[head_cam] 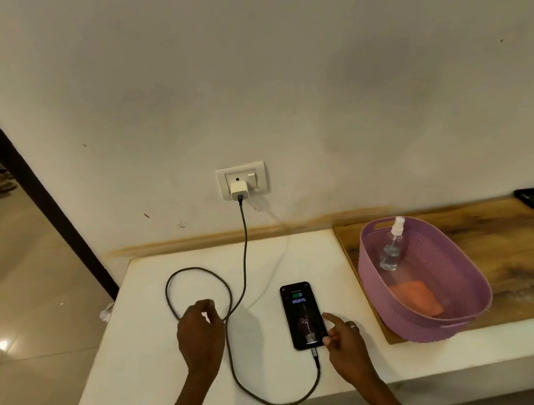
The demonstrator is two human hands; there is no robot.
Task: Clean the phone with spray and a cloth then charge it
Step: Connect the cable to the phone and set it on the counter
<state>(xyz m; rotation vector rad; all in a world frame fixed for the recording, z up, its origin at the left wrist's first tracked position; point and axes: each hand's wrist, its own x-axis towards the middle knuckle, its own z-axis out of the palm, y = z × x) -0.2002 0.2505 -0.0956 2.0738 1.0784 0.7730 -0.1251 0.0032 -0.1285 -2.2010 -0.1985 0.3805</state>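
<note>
Charging looks under way: the white counter [145, 374] is bearing the phone [303, 315], screen lit, cable [244, 250] joining it to the wall charger [239, 190]; spray bottle [392, 246] and cloth [416, 298] are lying in the basket [447, 324], so cleaning seems done; the left hand [200, 335] is loosely curling over the cable, the right hand [342, 336] is pointing at the phone's edge

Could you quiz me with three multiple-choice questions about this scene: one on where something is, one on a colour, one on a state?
1. Where is the spray bottle?
A. in the basket
B. beside the phone
C. on the floor

2. What colour is the basket?
A. green
B. purple
C. white

3. What state is the phone in?
A. unplugged, screen dark
B. face down
C. cable plugged in, screen lit

Answers:
1. A: it leans inside the basket with the orange cloth.
2. B: its woven walls are purple.
3. C: the cable joins its lower end, and a green battery icon shows.
</note>
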